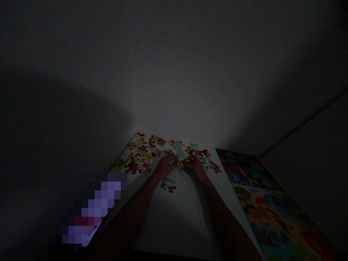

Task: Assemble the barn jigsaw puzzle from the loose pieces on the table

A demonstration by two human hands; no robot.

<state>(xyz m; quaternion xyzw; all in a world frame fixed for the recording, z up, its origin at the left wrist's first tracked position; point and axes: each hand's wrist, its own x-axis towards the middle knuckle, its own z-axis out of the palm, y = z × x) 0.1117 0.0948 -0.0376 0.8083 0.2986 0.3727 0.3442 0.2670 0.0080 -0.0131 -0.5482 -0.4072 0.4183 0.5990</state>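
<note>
The room is dim. Many small jigsaw pieces (pixel 144 156) in red, green and cream lie scattered across a white board (pixel 174 214). My left hand (pixel 165 166) and my right hand (pixel 194 167) meet near the middle of the pieces. The left fingertips pinch a pale green jigsaw piece (pixel 179 156), and the right fingers grip a red-edged jigsaw piece (pixel 185 163) close beside it. A small joined group of pieces (pixel 168 184) lies just below my left wrist. A colourful printed puzzle picture (pixel 261 203) lies to the right of my right hand.
A plain pale wall (pixel 174 72) rises behind the board. A pixelated, blurred patch (pixel 92 206) covers an object at the lower left. A dark line (pixel 301 123) runs across the surface at the right.
</note>
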